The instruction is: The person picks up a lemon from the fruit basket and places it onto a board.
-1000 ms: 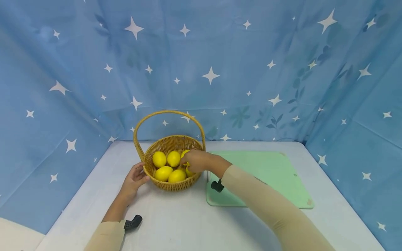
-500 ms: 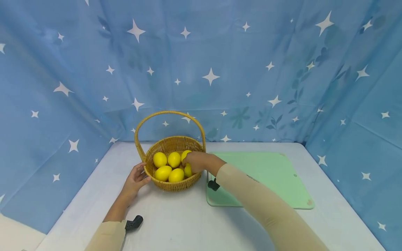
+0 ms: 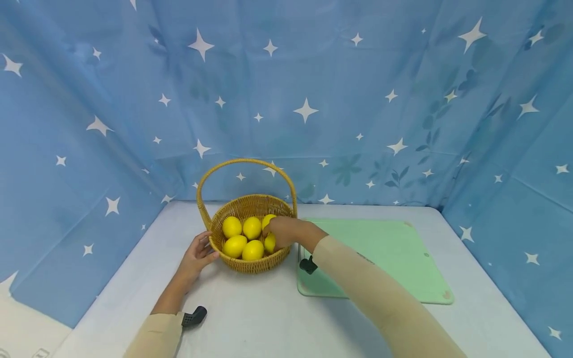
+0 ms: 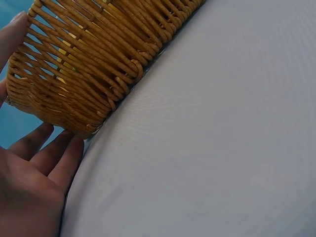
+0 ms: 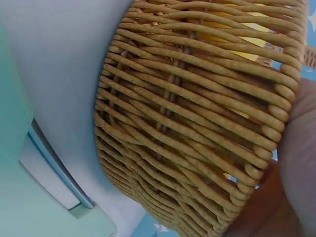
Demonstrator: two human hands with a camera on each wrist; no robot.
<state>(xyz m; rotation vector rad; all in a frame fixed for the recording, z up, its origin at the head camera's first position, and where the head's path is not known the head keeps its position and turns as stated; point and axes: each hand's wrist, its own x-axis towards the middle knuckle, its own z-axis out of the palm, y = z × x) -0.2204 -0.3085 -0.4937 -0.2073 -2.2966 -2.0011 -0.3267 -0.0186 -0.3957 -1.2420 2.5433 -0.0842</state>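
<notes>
Right hand (image 3: pixel 283 231) is down in the wicker basket (image 3: pixel 250 264), fingers curled round a lemon (image 3: pixel 269 243); left hand (image 3: pixel 197 256), fingers loosely spread, steadies the basket's side (fingertip contact shows in left-wrist view only).

The basket (image 3: pixel 250 233) stands on the table (image 3: pixel 250 318), with the lemons (image 3: pixel 243 236) inside it and the mat (image 3: pixel 385 258) just to its right. The left hand (image 3: pixel 197 256) rests against the basket's left wall, and the right hand (image 3: pixel 284 231) reaches over its right rim onto the lemons.
</notes>
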